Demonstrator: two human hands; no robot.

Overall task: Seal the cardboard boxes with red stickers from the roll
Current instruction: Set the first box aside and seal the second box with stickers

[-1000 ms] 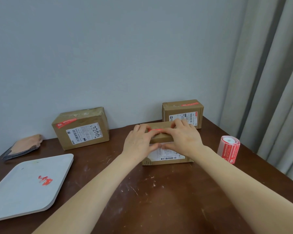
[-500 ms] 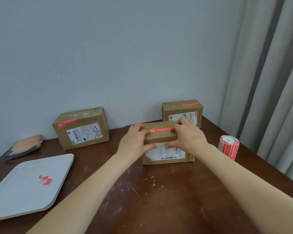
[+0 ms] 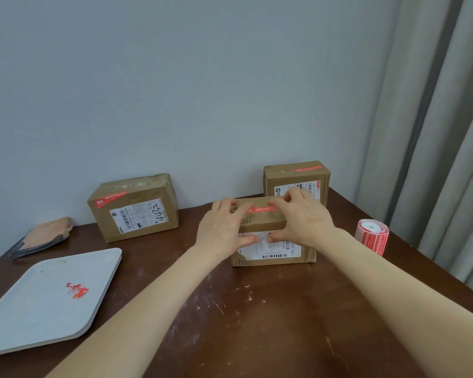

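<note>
The box (image 3: 261,223) is sitting mid-table (image 3: 257,309). The left hand (image 3: 221,227) and right hand (image 3: 306,219) are clamping it, fingers curling over its top and thumbs pressing its front, hiding both ends of the red sticker (image 3: 260,210). The roll (image 3: 372,238) is standing just right.

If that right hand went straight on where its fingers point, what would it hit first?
Likely the back box by the wall, just behind the front box the right hand holds; their gap is hard to judge.

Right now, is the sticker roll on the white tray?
No, the sticker roll stands on the table at the right, far from the white tray.
</note>
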